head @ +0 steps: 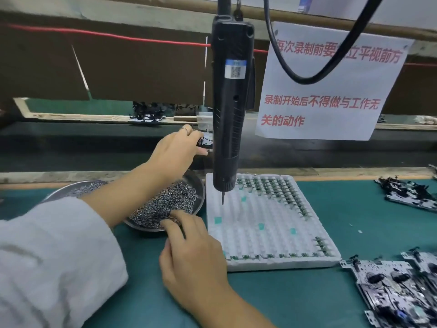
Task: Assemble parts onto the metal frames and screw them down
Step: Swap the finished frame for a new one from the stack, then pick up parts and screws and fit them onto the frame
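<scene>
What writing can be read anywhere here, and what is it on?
"每次录制前要…立平视前方": top red line on the white paper sign; a hanging black cable hides one or two characters.
"录制开始后不得做与工作无关的动作": lower red lines on the same sign.
Blue and white sticker on the hanging electric screwdriver: a square code and print, too small to read.
Nothing else bears legible text.

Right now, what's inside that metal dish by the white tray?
The metal dish holds a heap of small dark screws. The right hand reaches its fingertips into them; the left forearm crosses above, hiding the dish's far side.
</scene>
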{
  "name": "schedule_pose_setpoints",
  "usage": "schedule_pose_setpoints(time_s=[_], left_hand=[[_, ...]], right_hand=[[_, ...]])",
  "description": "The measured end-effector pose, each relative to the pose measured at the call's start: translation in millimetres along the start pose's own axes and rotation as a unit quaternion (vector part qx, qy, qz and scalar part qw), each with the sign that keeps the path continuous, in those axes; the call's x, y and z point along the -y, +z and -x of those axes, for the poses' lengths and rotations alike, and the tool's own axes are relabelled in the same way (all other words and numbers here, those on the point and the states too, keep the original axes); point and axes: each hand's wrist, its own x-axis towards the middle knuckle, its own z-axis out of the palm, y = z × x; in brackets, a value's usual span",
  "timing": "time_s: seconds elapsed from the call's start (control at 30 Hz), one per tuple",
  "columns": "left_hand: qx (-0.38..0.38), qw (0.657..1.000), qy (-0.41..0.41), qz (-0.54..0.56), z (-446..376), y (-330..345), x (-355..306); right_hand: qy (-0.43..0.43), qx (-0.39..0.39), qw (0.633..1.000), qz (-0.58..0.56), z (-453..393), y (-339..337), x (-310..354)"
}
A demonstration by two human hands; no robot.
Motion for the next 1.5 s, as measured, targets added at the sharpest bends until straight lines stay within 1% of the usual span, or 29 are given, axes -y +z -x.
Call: schedule_pose_setpoints(time_s=[0.1, 0.2, 0.27, 0.33, 0.43, 0.5, 0.57, 0.63, 0.67, 0.77, 0.83, 0.9, 0.97, 1.03, 1.1, 1.23, 1.3, 1.37, 1.43, 1.47, 1.5], left_hand=[[-0.049, 0.998, 0.016, -0.025, 38.3, -36.7, 19.2], [-0.085, 0.995, 0.034, -0.042, 85.4, -70.8, 24.5], [-0.103, 0.994, 0.028, -0.033, 116.6, -87.9, 24.7], [-0.096, 0.992, 0.038, -0.066, 149.7, -98.5, 24.0], [-0.08, 0.992, 0.042, -0.092, 196.8, -102.3, 17.2], [-0.081, 0.991, 0.058, -0.092, 223.7, -95.6, 13.9], [-0.07, 0.992, 0.068, -0.08, 243.5, -84.9, 13.8], [-0.053, 0.994, 0.065, -0.068, 256.2, -76.2, 15.6], [-0.044, 0.995, 0.062, -0.062, 259.5, -73.8, 17.1], [-0.031, 0.998, 0.049, -0.027, 264.8, -72.0, 27.9], [-0.052, 0.999, 0.011, -0.011, 265.8, -76.4, 42.5], [-0.075, 0.995, -0.044, -0.049, 265.5, -79.6, 61.2], [-0.051, 0.988, -0.111, -0.09, 264.3, -80.9, 79.4], [-0.013, 0.982, -0.161, -0.097, 262.5, -77.5, 94.1], [0.009, 0.978, -0.195, -0.068, 259.2, -72.9, 98.6], [0.023, 0.973, -0.227, -0.035, 250.3, -70.1, 93.7], [0.012, 0.965, -0.261, 0.009, 245.8, -72.5, 92.1], [-0.039, 0.946, -0.302, 0.114, 241.0, -79.2, 90.1], [-0.074, 0.912, -0.328, 0.235, 235.6, -89.0, 83.1], [-0.086, 0.902, -0.314, 0.283, 233.9, -93.9, 77.3], [-0.09, 0.901, -0.278, 0.32, 232.6, -99.0, 69.2]], right_hand=[[0.023, -0.018, 0.998, -0.046, -0.2, -1.4, 1.3], [0.062, -0.063, 0.992, -0.092, -0.1, -4.0, 2.9], [0.084, -0.075, 0.981, -0.159, 3.1, -5.3, 4.4], [0.074, -0.065, 0.97, -0.224, 7.8, -6.5, 5.0], [0.026, -0.062, 0.956, -0.285, 12.5, -9.8, 3.2], [-0.049, -0.036, 0.961, -0.269, 14.9, -12.0, 2.9], [-0.155, 0.009, 0.968, -0.196, 16.5, -11.9, 4.0], [-0.244, 0.077, 0.959, -0.121, 17.2, -8.3, 5.9], [-0.269, 0.1, 0.953, -0.095, 17.1, -6.4, 6.9], [-0.281, 0.117, 0.949, -0.086, 17.6, -3.2, 6.2], [-0.28, 0.108, 0.95, -0.085, 18.0, -1.5, 4.8], [-0.279, 0.101, 0.952, -0.078, 18.6, 0.8, 4.3], [-0.273, 0.093, 0.955, -0.07, 19.2, 2.0, 4.4], [-0.257, 0.1, 0.958, -0.071, 19.7, 1.6, 4.3], [-0.245, 0.109, 0.96, -0.077, 20.1, 0.6, 4.4], [-0.233, 0.116, 0.962, -0.087, 21.1, -1.7, 5.5], [-0.228, 0.126, 0.961, -0.096, 21.2, -3.4, 6.1], [-0.221, 0.126, 0.961, -0.107, 20.5, -5.2, 6.7], [-0.215, 0.103, 0.963, -0.128, 19.9, -6.1, 7.0], [-0.211, 0.083, 0.963, -0.145, 20.0, -6.1, 7.3], [-0.203, 0.061, 0.963, -0.168, 19.9, -5.9, 7.8]])
